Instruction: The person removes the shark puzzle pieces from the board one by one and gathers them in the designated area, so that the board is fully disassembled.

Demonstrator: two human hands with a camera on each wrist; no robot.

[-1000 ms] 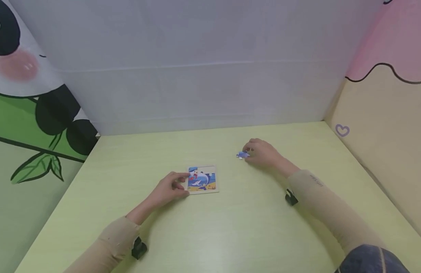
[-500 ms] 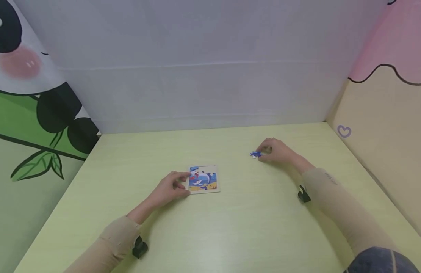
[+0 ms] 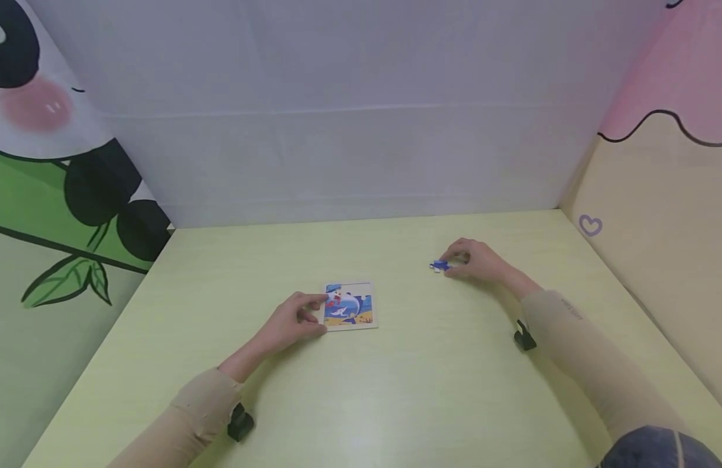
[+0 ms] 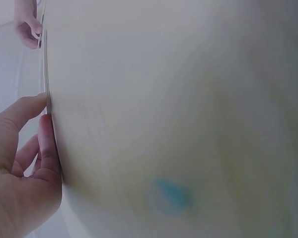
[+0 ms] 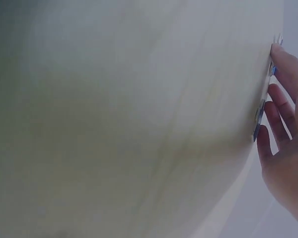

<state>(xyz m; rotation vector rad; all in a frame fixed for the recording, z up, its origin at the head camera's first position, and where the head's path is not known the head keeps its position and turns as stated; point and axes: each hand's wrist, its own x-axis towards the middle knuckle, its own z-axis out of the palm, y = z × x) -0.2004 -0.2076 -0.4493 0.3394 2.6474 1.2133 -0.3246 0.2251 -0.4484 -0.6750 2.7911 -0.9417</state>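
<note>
A small square jigsaw puzzle (image 3: 350,311) with a blue dolphin picture lies flat on the table, a pale bare patch along its top. My left hand (image 3: 292,322) holds its left edge with the index finger near the top and the thumb at the lower corner. In the left wrist view the puzzle's thin edge (image 4: 46,69) meets the fingertips. Further right, my right hand (image 3: 476,261) pinches a blue and white puzzle piece (image 3: 438,266) low at the table surface. More small pieces (image 5: 259,119) appear beneath its fingers in the right wrist view; fingers partly hide them.
The pale yellow table (image 3: 361,390) ends at a grey-white cloth backdrop (image 3: 361,156). Painted panels stand at the left (image 3: 62,260) and right (image 3: 659,260) sides. Dark wrist cameras hang beneath both sleeves.
My right hand has moved to the right with the puzzle piece, mostly in the first half second, and is nearly still since. The left hand stays at the jigsaw puzzle's edge.
</note>
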